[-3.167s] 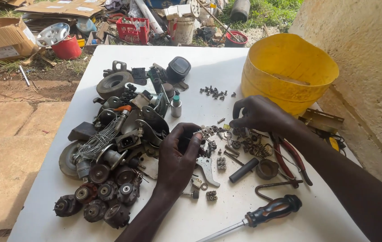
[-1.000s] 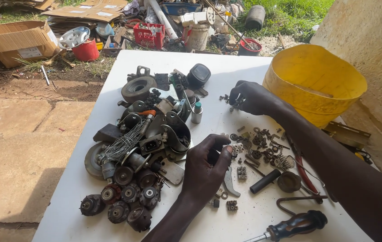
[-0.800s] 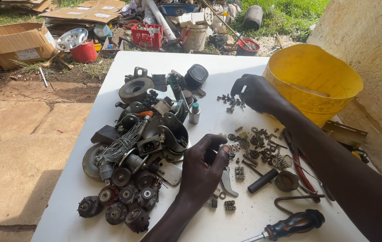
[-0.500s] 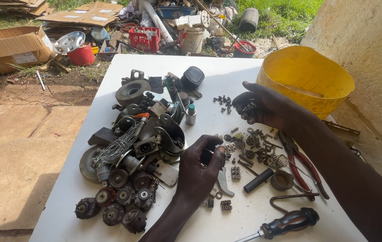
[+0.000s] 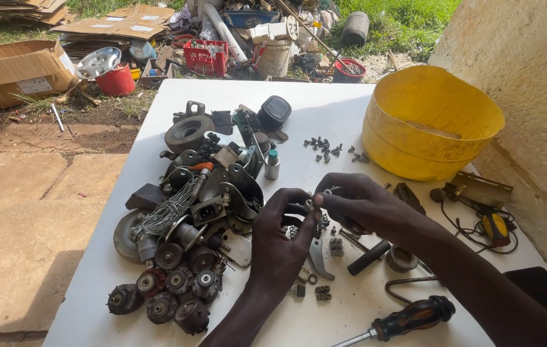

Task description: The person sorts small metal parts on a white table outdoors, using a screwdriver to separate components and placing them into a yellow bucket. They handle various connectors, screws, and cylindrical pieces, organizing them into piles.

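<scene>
We see a white table [image 5: 325, 115] outside in bright sun. Brown stone floor [image 5: 23, 218] lies lower left, a rough wall [image 5: 530, 71] upper right, grass [image 5: 402, 19] on top.

There is a single view, from a camera worn on the person's head, looking down and forward over a white table [image 5: 325, 109] from its near edge. It sits close above the work: the left hand [image 5: 278, 241] and right hand [image 5: 358, 204] fill the lower middle, the forearms running out at the bottom edge and bottom right corner. The table's far edge lies in the upper third. Beyond it the view reaches paving on the left, a cardboard box [image 5: 20, 69] and grass at the top, and a rough wall [image 5: 530, 77] close on the right.
</scene>
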